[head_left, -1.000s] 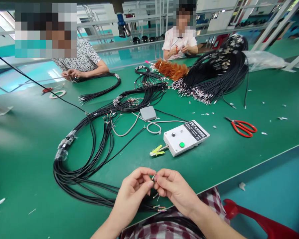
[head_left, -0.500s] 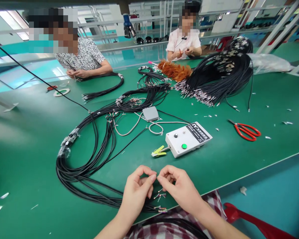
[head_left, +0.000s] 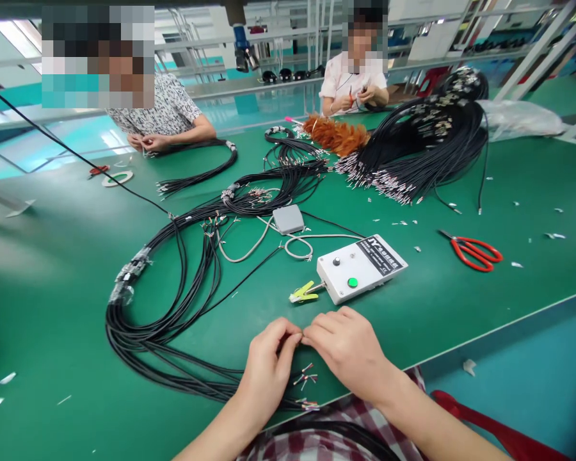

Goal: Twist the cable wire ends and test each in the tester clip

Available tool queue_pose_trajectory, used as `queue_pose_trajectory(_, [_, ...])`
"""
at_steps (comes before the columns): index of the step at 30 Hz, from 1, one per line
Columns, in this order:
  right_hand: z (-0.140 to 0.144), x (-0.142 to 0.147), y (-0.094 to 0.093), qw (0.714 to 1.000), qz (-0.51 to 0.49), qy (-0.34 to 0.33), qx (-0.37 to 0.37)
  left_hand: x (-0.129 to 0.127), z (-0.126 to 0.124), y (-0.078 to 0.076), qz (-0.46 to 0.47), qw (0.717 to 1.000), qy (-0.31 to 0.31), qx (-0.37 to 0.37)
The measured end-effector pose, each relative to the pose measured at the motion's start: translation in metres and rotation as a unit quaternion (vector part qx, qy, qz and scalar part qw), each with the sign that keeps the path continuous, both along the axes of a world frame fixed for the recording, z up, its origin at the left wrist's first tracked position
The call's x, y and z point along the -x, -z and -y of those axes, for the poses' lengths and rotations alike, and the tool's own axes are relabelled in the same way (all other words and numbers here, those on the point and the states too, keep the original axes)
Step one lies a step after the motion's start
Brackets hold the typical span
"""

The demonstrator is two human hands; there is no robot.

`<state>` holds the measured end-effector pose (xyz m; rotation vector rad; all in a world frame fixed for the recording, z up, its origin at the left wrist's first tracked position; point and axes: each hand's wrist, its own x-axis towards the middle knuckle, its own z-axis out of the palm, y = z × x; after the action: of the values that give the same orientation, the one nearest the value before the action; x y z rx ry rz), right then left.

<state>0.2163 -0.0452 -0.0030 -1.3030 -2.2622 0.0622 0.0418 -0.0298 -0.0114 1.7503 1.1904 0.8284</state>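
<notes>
Left of the white box (head_left: pixel 362 267), black cables (head_left: pixel 118 330) curl, some ends close to the fingers (head_left: pixel 287 355). In front of it, left hand (head_left: pixel 269 362) and right hand (head_left: pixel 350 344) pinch, tips together; I cannot tell what they hold. Right of it are red scissors (head_left: pixel 457 243).

Black cable bundle (head_left: pixel 118 336), many thin round cables, lying flat, bent in a big C: from centre of frame, out to left of centre, back to lower centre under my left hand (head_left: pixel 267 362). Clear shiny wrap (head_left: pixel 129 272) binds it at left of centre; below that, cables fan apart loosely. Stripped wire ends (head_left: pixel 309 379) at lower centre, small splayed tufts in red, white and other colours, stick out between my left hand and right hand (head_left: pixel 352 349). Fingertips of both meet just above these tufts; anything pinched there too small to tell.
</notes>
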Motion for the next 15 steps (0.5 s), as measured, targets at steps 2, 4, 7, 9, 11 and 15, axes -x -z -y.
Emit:
queue_pose_trajectory(2, [-0.007,-0.004,-0.004,0.999,0.03,-0.013,-0.028,0.001,-0.003,0.0,-0.015,0.999,0.0,-0.043])
queue_pose_trajectory(4, [-0.017,-0.01,-0.008,0.999,0.032,-0.001,-0.043,0.002,-0.008,-0.001,-0.006,0.999,-0.024,-0.035])
queue_pose_trajectory(7, [-0.036,-0.015,-0.011,0.995,0.079,0.037,-0.057,0.001,-0.02,0.0,0.024,0.997,-0.069,0.018])
queue_pose_trajectory(9, [-0.049,-0.015,-0.009,0.988,0.138,0.045,-0.058,0.0,-0.027,0.001,0.035,0.995,-0.086,0.031])
queue_pose_trajectory(11, [-0.059,-0.013,-0.006,0.982,0.175,0.04,-0.053,0.0,-0.034,0.001,0.037,0.994,-0.095,0.034])
queue_pose_trajectory(15, [-0.068,-0.011,-0.004,0.979,0.201,0.019,-0.041,-0.001,-0.04,0.001,0.032,0.993,-0.108,0.035])
